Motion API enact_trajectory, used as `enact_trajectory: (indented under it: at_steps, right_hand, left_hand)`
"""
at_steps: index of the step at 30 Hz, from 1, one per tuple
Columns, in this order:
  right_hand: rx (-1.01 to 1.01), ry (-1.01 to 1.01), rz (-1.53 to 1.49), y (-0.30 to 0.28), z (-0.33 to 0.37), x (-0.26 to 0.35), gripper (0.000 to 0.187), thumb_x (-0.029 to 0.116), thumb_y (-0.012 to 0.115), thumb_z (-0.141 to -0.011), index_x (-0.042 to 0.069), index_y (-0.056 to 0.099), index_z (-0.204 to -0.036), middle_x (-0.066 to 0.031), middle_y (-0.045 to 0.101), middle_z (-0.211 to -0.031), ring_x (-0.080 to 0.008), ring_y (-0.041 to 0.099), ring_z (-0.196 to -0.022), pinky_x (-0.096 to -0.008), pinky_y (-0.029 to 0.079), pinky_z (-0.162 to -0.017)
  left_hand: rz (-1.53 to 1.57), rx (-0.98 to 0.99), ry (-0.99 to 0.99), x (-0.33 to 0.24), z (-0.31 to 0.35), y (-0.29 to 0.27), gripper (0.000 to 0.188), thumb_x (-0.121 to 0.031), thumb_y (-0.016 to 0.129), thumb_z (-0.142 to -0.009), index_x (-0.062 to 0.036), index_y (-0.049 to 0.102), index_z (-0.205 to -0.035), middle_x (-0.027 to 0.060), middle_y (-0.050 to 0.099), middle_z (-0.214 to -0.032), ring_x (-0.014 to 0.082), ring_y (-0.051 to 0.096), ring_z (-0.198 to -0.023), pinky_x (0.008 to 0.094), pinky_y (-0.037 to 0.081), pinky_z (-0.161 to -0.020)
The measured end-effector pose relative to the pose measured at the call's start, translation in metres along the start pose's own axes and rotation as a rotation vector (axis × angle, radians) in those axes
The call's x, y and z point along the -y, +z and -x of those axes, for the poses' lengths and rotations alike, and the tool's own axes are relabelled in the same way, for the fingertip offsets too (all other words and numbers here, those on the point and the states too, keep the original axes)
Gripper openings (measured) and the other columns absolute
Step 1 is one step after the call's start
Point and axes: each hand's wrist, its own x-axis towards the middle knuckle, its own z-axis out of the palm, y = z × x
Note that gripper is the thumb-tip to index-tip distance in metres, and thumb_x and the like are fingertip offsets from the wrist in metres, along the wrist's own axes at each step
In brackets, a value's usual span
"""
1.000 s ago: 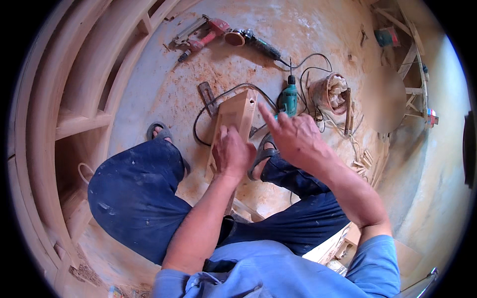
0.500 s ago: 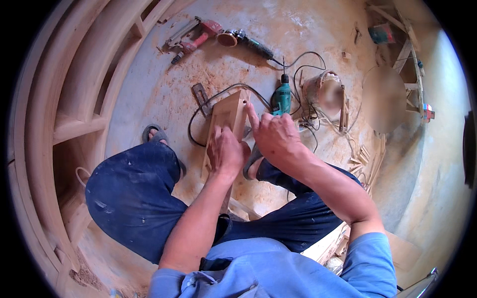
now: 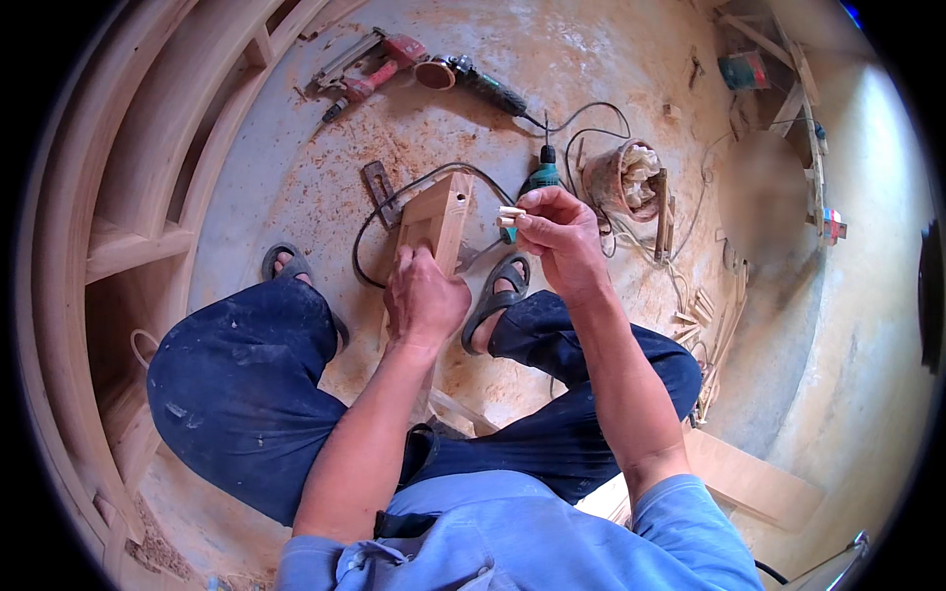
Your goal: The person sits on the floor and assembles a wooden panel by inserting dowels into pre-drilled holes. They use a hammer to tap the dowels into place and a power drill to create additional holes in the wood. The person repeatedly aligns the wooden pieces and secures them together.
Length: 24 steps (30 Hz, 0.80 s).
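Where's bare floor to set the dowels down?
Bare floor lies between the red tool, the metal bracket and the wooden frame. Crowded right of the right hand: drill, bucket, cords, wood strips.

We cannot see the lower part of the wooden block: the left hand covers it. The right hand hides most of the small pale pegs, so their count stays unclear to us. That hand also covers the lower body of the green drill. What fills the bucket is too small for us to tell. A blurred patch sits at the right. The wooden frame runs off the left rim.
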Motion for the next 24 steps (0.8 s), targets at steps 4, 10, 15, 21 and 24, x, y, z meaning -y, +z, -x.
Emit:
enact_trajectory:
  at_steps: [4,10,15,21,24]
  right_hand:
    - [0.026,0.102,-0.17,0.0,-0.007,-0.01,0.011,-0.002,0.069,-0.089,0.004,0.065,-0.098,-0.0126,0.071,-0.09,-0.0153,0.061,-0.068,-0.0255,0.043,-0.055]
    - [-0.082,0.18,-0.085,-0.012,-0.016,-0.021,0.009,-0.003,0.07,-0.087,0.003,0.065,-0.091,-0.0129,0.071,-0.085,-0.0152,0.061,-0.063,-0.0255,0.045,-0.055]
    - [-0.213,-0.066,0.541,-0.023,-0.016,-0.03,0.008,-0.001,0.075,-0.08,0.002,0.071,-0.087,-0.0063,0.073,-0.085,-0.0114,0.066,-0.071,-0.0245,0.052,-0.067]
    - [-0.19,-0.552,0.957,0.025,-0.015,-0.025,0.015,-0.003,0.074,-0.076,0.004,0.073,-0.088,-0.007,0.073,-0.083,-0.0161,0.068,-0.076,-0.0273,0.052,-0.07]
    - [-0.182,-0.729,1.11,0.039,-0.021,-0.026,0.017,-0.006,0.074,-0.072,0.006,0.072,-0.083,-0.009,0.071,-0.082,-0.026,0.066,-0.075,-0.033,0.052,-0.07]
  left_hand:
    - [-0.002,-0.015,0.022,0.002,0.0,0.0,0.038,-0.011,0.063,-0.078,0.0027,0.059,-0.114,0.0262,0.06,-0.113,0.0449,0.06,-0.11,0.0514,0.05,-0.095]
    - [0.02,-0.009,0.012,0.002,0.0,0.0,0.036,-0.01,0.062,-0.078,0.0035,0.06,-0.111,0.0263,0.06,-0.112,0.0446,0.06,-0.109,0.0501,0.049,-0.096]
    - [0.031,-0.009,0.012,0.003,-0.001,0.001,0.036,-0.011,0.062,-0.078,0.0036,0.06,-0.111,0.0266,0.06,-0.114,0.0449,0.06,-0.109,0.05,0.049,-0.096]
    - [0.042,-0.012,0.008,0.002,-0.001,-0.002,0.036,-0.01,0.062,-0.077,0.0029,0.06,-0.111,0.0265,0.06,-0.114,0.045,0.061,-0.109,0.0504,0.05,-0.094]
    - [0.043,-0.057,0.04,0.004,0.0,0.001,0.035,-0.008,0.063,-0.078,0.0023,0.061,-0.111,0.026,0.062,-0.111,0.0465,0.063,-0.103,0.0516,0.051,-0.091]
